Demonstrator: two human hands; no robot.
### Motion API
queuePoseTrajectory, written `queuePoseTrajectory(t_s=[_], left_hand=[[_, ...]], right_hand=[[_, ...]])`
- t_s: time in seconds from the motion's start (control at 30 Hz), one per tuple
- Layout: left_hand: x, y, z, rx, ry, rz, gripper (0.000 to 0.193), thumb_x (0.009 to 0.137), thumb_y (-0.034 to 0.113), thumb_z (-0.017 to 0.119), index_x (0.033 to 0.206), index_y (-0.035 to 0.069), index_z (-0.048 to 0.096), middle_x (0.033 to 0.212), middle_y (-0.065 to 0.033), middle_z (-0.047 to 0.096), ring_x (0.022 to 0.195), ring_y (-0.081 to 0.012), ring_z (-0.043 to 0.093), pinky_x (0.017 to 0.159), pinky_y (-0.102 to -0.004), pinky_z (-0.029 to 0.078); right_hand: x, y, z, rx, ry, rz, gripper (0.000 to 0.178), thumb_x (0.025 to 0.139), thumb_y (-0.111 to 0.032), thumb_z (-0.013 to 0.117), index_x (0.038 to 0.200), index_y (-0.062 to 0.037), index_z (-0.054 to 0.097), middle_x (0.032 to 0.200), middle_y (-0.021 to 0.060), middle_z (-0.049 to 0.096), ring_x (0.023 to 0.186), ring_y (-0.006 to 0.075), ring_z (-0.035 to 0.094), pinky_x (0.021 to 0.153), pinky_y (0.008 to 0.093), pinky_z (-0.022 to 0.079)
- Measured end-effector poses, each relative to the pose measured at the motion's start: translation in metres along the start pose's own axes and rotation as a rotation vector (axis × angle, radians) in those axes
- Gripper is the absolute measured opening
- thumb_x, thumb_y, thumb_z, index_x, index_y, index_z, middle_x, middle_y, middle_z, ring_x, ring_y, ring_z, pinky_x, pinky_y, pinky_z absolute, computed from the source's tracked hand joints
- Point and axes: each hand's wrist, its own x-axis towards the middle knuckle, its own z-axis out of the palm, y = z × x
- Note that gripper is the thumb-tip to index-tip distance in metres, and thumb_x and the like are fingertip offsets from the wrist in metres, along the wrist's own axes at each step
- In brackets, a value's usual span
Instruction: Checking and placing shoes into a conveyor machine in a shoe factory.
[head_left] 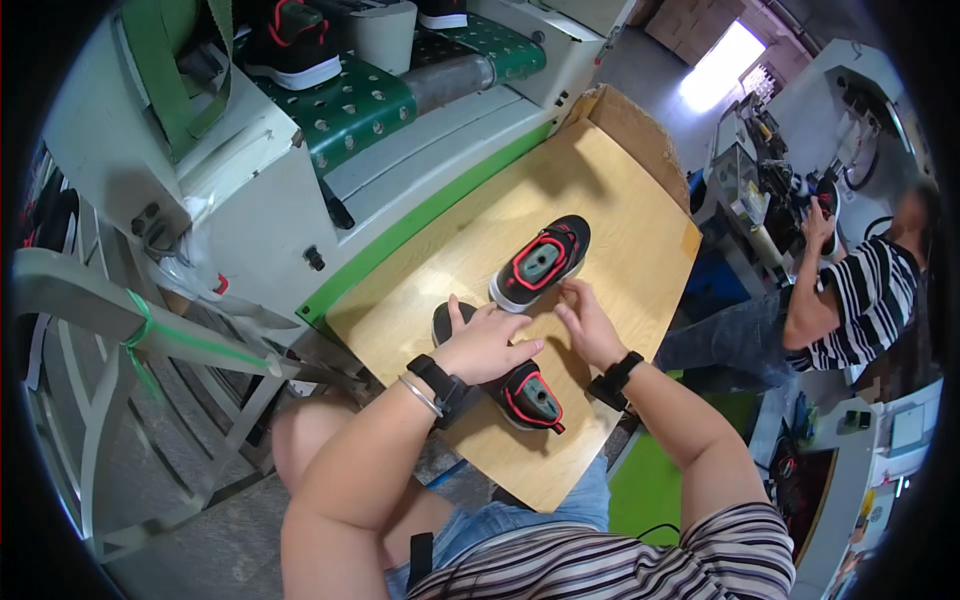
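Note:
Two black sneakers with red trim and white soles are on a light wooden board in front of me. The far sneaker (pixel 570 236) stands with its toe pointing away to the right, and a grey-green insert fills its opening. My left hand (pixel 482 345) lies across the middle of the near sneaker (pixel 522 388), fingers spread and reaching toward the far one's heel. That hand hides much of the near sneaker's upper. Just right of the far sneaker's heel is my right hand (pixel 592 325), thumb and fingers apart with nothing between them.
Beyond the wooden board (pixel 630 240) runs a machine with a perforated green conveyor (pixel 350 110) carrying more sneakers. A cardboard edge (pixel 640 130) borders the board's far end. At left stands a grey metal rack (pixel 90 300). A co-worker in a striped shirt (pixel 860 300) handles a shoe at right.

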Motion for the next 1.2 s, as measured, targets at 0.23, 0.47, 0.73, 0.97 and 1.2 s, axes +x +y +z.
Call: queuePoseTrajectory(t_s=[0.23, 0.47, 0.73, 0.97, 1.2], left_hand=[[-0.003, -0.002, -0.009, -0.019, -0.036, -0.047, 0.057, 0.096, 0.057, 0.051, 0.136, 0.017, 0.059, 0.129, -0.0111, 0.063, 0.14, -0.0317, 0.04, 0.109, -0.0734, -0.013], [-0.003, -0.006, -0.005, -0.092, 0.123, -0.026, 0.071, 0.089, 0.058, 0.064, 0.134, 0.006, 0.048, 0.131, -0.0152, 0.055, 0.133, -0.0299, 0.046, 0.116, -0.0652, -0.004], [-0.003, 0.006, 0.004, 0.005, 0.221, 0.08, 0.081, 0.086, 0.06, 0.065, 0.151, 0.02, 0.038, 0.16, -0.0191, 0.027, 0.15, -0.042, 0.018, 0.115, -0.0697, -0.003], [-0.005, 0.003, 0.002, 0.045, 0.104, 0.052, 0.063, 0.095, 0.055, 0.056, 0.151, 0.027, 0.045, 0.165, -0.0145, 0.024, 0.153, -0.0424, 0.01, 0.112, -0.0707, -0.01], [-0.005, 0.003, 0.002, 0.058, 0.098, 0.046, 0.066, 0.094, 0.057, 0.055, 0.151, 0.027, 0.044, 0.165, -0.0141, 0.024, 0.153, -0.042, 0.011, 0.113, -0.0703, -0.01]], right_hand=[[0.054, -0.083, -0.014, 0.45, -0.039, 0.371, 0.109, 0.088, -0.065, 0.065, 0.16, -0.008, 0.005, 0.158, 0.0156, 0.032, 0.144, 0.0318, 0.034, 0.111, 0.0586, 0.03], [0.057, -0.051, -0.032, 0.222, -0.125, 0.165, 0.089, 0.075, -0.007, 0.074, 0.151, -0.0066, 0.027, 0.129, 0.0166, 0.054, 0.117, 0.0257, 0.055, 0.101, 0.0368, 0.047], [-0.064, -0.058, -0.008, 0.105, -0.029, -0.118, 0.082, 0.084, -0.016, 0.078, 0.152, -0.0071, 0.035, 0.143, 0.0183, 0.051, 0.132, 0.0251, 0.05, 0.112, 0.0355, 0.039], [-0.071, -0.065, 0.021, 0.113, 0.32, 0.027, 0.069, 0.079, -0.031, 0.084, 0.135, -0.0025, 0.055, 0.119, 0.0192, 0.068, 0.11, 0.0284, 0.068, 0.093, 0.0356, 0.053], [-0.071, -0.064, 0.021, 0.124, 0.31, 0.028, 0.069, 0.078, -0.032, 0.084, 0.133, -0.0013, 0.055, 0.12, 0.0191, 0.067, 0.111, 0.0287, 0.067, 0.094, 0.0359, 0.053]])
